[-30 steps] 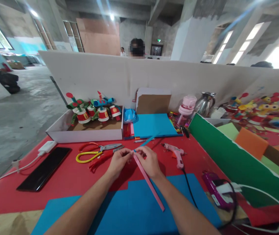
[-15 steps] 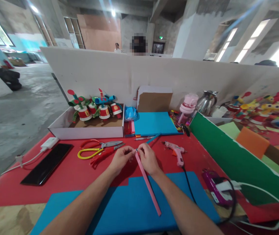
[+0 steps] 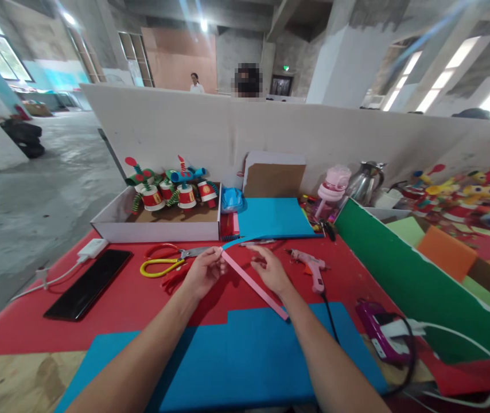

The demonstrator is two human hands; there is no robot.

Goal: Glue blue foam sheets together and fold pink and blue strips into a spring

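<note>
Pinched in my left hand (image 3: 205,272) is the joined end of a pink paper strip (image 3: 256,285) and a blue paper strip (image 3: 238,241). The pink strip slants down to the right, its far end near my right wrist. Toward the back right, the blue strip curves away over the red table. My right hand (image 3: 269,268) is held apart from the strips' joint, fingers spread, with nothing in it. Blue sheets (image 3: 236,361) lie under my forearms.
Yellow-handled scissors (image 3: 163,267) and a black phone (image 3: 89,285) lie left. A pink glue gun (image 3: 309,268) rests right, beside a green box wall (image 3: 417,287). Behind are a tray of paper-cup figures (image 3: 156,231) and a pink bottle (image 3: 333,186).
My right hand has let go of the strips and opened. My left hand has moved slightly left with the joint, and the pink strip now slants more to the right.
</note>
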